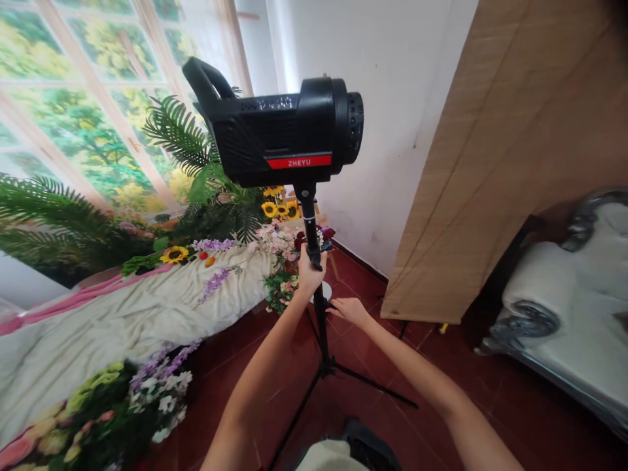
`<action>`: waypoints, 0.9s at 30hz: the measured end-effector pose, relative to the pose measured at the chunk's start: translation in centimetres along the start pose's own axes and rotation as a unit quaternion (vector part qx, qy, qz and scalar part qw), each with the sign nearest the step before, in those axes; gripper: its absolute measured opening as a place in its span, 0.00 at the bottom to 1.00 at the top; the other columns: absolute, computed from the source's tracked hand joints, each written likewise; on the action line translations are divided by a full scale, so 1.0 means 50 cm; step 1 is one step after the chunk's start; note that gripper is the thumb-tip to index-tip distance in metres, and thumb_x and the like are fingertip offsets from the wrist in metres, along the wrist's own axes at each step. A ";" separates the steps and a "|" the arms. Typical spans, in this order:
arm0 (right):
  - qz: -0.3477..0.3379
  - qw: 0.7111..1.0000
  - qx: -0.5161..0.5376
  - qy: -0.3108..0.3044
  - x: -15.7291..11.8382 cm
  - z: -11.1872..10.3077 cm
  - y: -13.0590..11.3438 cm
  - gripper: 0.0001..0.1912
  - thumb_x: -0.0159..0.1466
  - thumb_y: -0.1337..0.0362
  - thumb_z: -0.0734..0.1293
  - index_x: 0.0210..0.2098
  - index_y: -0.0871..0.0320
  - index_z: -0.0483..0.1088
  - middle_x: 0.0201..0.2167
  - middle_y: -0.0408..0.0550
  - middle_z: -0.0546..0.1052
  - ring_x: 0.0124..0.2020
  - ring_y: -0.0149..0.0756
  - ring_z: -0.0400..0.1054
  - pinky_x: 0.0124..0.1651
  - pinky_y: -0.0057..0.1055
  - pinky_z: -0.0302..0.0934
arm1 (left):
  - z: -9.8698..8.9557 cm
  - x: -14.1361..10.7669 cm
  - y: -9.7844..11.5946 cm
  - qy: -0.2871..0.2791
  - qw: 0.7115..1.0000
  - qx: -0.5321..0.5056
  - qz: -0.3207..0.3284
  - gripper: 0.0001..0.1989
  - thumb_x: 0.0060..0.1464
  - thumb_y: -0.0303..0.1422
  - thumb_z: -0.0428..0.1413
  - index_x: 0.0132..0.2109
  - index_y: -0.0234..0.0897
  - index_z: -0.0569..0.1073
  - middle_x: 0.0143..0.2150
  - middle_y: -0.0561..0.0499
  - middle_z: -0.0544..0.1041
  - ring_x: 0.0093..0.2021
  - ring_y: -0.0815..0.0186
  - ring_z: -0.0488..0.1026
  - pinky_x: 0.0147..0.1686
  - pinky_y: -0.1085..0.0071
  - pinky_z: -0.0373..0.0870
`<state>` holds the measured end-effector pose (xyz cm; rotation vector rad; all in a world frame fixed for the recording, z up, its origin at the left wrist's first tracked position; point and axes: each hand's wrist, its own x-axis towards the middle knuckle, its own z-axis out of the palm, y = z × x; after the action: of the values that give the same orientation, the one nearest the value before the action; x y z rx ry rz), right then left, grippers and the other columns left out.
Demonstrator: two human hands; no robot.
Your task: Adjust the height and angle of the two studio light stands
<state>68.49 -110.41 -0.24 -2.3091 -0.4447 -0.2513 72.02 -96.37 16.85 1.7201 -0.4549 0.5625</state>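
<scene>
A black studio light point(279, 134) with a red ZHEYU label and a rear handle sits on top of a black light stand point(321, 333). The stand rises from the floor on spread tripod legs. My left hand point(311, 269) is wrapped round its upper pole, just below the light. Lower down, my right hand point(349, 310) has its fingers closed at a small knob on the pole's right side. The knob itself is mostly covered by the fingers.
Left of the stand is a cream-draped platform point(235, 281) with flowers and palm leaves, before a window-scene backdrop point(93, 118). A bamboo blind point(436, 196) hangs to the right, near a white tufted sofa point(574, 294). Flowers point(167, 399) fill the lower left. Dark red tiles cover the floor.
</scene>
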 end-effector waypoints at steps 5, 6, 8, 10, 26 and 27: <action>-0.017 0.999 -0.031 -0.006 0.004 -0.001 0.008 0.15 0.61 0.51 0.65 0.27 0.57 0.67 0.23 0.48 0.69 0.29 0.31 0.63 0.25 0.21 0.42 | 0.016 -0.056 -0.054 -0.015 0.999 0.014 -0.045 0.12 0.54 0.40 0.52 0.41 0.40 0.61 0.33 0.51 0.69 0.32 0.68 0.69 0.35 0.71 0.68; -0.018 0.999 -0.042 -0.008 0.004 -0.001 0.009 0.16 0.61 0.51 0.65 0.28 0.57 0.67 0.24 0.48 0.70 0.29 0.31 0.64 0.24 0.21 0.42 | 0.019 -0.069 -0.066 -0.015 0.998 0.023 -0.057 0.11 0.54 0.40 0.52 0.41 0.40 0.61 0.33 0.51 0.68 0.32 0.68 0.68 0.35 0.71 0.68; -0.017 0.997 -0.079 -0.012 0.004 0.000 0.012 0.16 0.62 0.50 0.63 0.28 0.57 0.67 0.25 0.49 0.71 0.30 0.31 0.65 0.24 0.21 0.42 | 0.026 -0.096 -0.087 -0.016 0.996 0.053 -0.075 0.11 0.55 0.40 0.50 0.40 0.40 0.60 0.32 0.52 0.67 0.32 0.67 0.68 0.35 0.71 0.67; -0.026 0.990 -0.135 -0.017 0.002 0.002 0.017 0.18 0.63 0.49 0.61 0.30 0.57 0.68 0.26 0.50 0.72 0.30 0.32 0.66 0.24 0.21 0.43 | 0.031 -0.117 -0.105 -0.017 0.993 0.085 -0.084 0.09 0.56 0.40 0.49 0.38 0.41 0.59 0.30 0.52 0.66 0.32 0.67 0.67 0.35 0.70 0.67; -0.008 0.981 -0.191 -0.029 -0.034 -0.015 0.004 0.24 0.69 0.51 0.48 0.38 0.55 0.70 0.33 0.49 0.77 0.32 0.36 0.71 0.30 0.26 0.50 | 0.055 -0.140 -0.140 0.019 0.994 0.005 -0.104 0.13 0.50 0.39 0.56 0.38 0.38 0.63 0.30 0.54 0.68 0.30 0.69 0.67 0.33 0.72 0.64; 0.004 0.984 -0.178 -0.022 -0.036 -0.013 0.001 0.24 0.69 0.51 0.47 0.36 0.55 0.70 0.32 0.48 0.77 0.32 0.36 0.71 0.30 0.26 0.51 | 0.056 -0.141 -0.142 0.018 0.995 -0.006 -0.101 0.13 0.50 0.39 0.56 0.38 0.38 0.63 0.31 0.54 0.68 0.31 0.69 0.67 0.34 0.73 0.64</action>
<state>66.82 -111.33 -0.40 -2.6705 -0.4414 -0.2969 70.79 -97.58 6.59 1.7181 -0.2535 0.4423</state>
